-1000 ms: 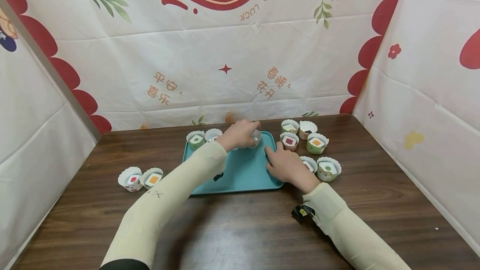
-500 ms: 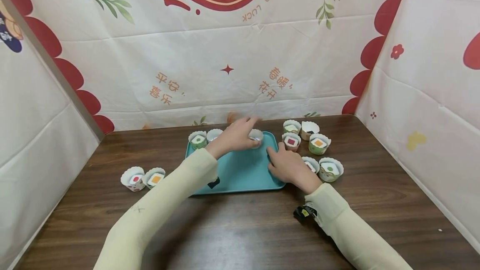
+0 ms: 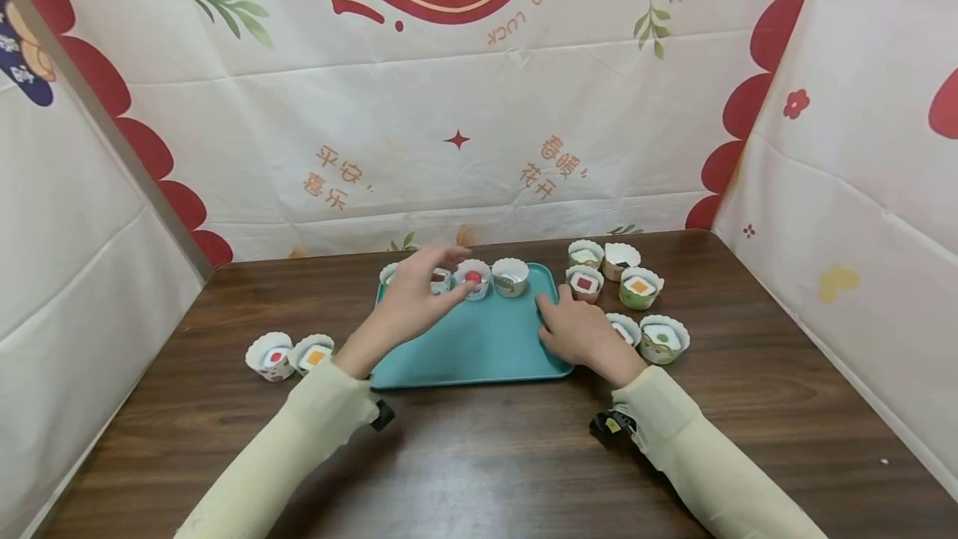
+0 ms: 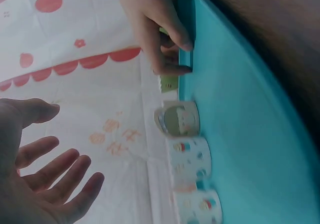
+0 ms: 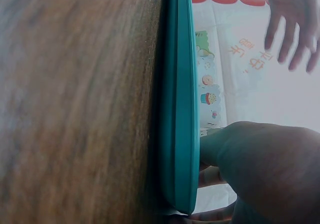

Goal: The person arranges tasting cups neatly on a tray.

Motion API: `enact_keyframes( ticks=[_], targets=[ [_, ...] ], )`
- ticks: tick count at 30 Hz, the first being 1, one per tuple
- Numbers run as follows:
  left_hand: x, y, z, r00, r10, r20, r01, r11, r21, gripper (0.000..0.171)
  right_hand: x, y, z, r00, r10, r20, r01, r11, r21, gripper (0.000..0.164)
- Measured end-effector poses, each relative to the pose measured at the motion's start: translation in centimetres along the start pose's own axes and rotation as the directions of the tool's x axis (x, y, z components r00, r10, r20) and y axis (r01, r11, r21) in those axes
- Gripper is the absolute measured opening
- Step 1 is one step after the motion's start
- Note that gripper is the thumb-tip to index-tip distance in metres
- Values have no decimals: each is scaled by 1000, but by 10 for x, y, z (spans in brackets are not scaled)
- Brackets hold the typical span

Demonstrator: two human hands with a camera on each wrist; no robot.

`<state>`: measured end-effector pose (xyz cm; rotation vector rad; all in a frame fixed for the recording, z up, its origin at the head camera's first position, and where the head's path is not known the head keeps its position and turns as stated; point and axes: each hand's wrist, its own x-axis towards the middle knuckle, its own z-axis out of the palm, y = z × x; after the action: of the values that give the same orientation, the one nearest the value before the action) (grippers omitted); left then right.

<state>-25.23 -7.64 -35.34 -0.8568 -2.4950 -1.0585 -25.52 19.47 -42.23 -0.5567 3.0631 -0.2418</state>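
Note:
My left hand [image 3: 419, 289] hovers above the left part of a teal tray [image 3: 479, 348], fingers spread and holding nothing. Along the tray's back edge stands a row of paper baking cups. The rightmost baking cup [image 3: 511, 277] is beside a cup with a red piece [image 3: 473, 279]; my left hand partly covers another cup [image 3: 440, 281] and a cup at the left end [image 3: 387, 273]. My right hand [image 3: 580, 331] grips the tray's right rim, with thumb and forefinger on the inside. In the right wrist view, the tray's side [image 5: 182, 109] hides part of its fingers.
Right of the tray, several more baking cups hold white pieces with coloured tops, among them one with an orange square [image 3: 639, 287] and one with a green dot [image 3: 662, 338]. Two cups [image 3: 271, 356] stand at left on the brown table [image 3: 479, 456]. A printed cloth [image 3: 419, 123] hangs behind.
My left hand has come away from the rightmost cup on the tray and moved left, its fingers opening. That cup stays in the back row. The right hand keeps its place at the rim.

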Motion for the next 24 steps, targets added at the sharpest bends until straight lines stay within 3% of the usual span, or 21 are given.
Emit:
enact_keyframes(
  ticks=[4,8,16,20,24],
  targets=[
    [-25,-12,-20,998,-58,-28,58,998,-14,40,0,-1,2,1000,-6,7,6,1000,6,32],
    [-46,-27,-42,992,-80,-100,80,997,-6,39,0,-1,0,1000,1,8,-1,1000,0,34],
    [-76,-63,-85,958,-162,-236,175,984,37,35,1,-1,-3,1000,-4,2,4,1000,-6,31],
    [-86,-84,-105,944,-220,-247,244,967,72,37,2,0,-1,1000,1,3,-1,1000,-11,31],
    [-93,-100,-120,935,-289,-205,317,941,117,45,1,0,0,1000,1,6,-1,1000,-5,32]
  ],
)
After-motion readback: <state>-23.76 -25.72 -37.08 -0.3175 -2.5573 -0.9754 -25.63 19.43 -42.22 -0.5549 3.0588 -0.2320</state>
